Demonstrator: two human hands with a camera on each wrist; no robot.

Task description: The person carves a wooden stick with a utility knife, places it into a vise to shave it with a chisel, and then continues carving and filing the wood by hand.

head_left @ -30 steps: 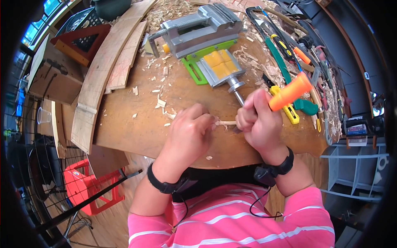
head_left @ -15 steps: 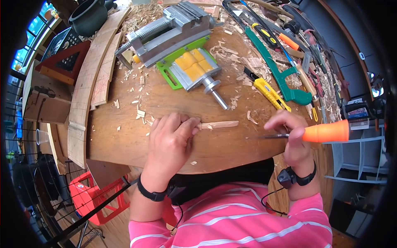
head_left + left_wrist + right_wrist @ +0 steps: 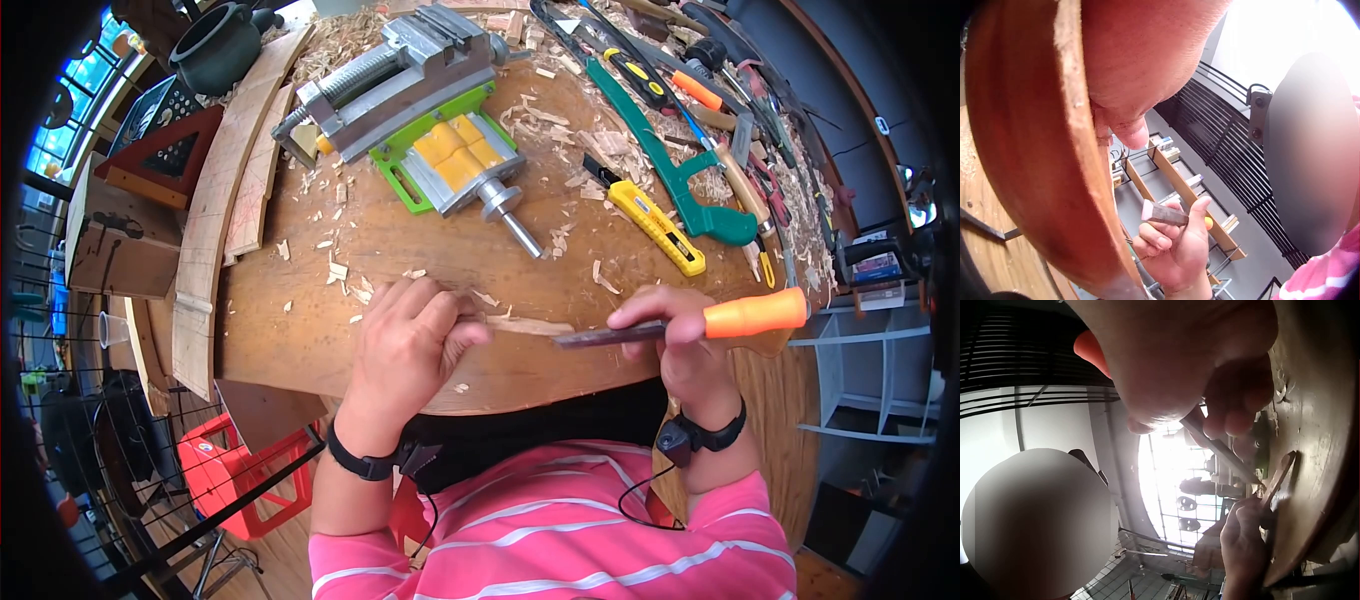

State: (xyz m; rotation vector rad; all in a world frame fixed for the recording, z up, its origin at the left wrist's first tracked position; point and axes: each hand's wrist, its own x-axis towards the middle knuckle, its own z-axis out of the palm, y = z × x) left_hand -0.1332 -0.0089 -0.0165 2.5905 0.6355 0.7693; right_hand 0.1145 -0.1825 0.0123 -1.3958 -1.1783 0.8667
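Note:
My left hand [image 3: 405, 335] pinches one end of a thin wooden strip [image 3: 532, 326], low over the workbench. The strip's free end points right; its other end is hidden by my fingers. Held in my right hand [image 3: 680, 335] is a chisel with an orange handle [image 3: 755, 314] and a flat dark blade [image 3: 610, 336]. The blade points left, and its tip overlaps the strip's free end in the head view. In the right wrist view the chisel blade [image 3: 1229, 456] slants toward the strip [image 3: 1282, 475]. The left wrist view shows the chisel's squared end [image 3: 1166, 214] beside my right thumb.
A metal vise [image 3: 400, 80] on a green base stands at the back, among wood shavings. To the right lie a yellow utility knife [image 3: 655, 225], a green-handled saw [image 3: 665, 165] and several other tools. Long boards [image 3: 225, 190] lie along the left side.
My right hand first moved right, away from the strip, turning the chisel from handle-up to nearly level. It then came back left, bringing the blade to the strip. My left hand keeps its hold.

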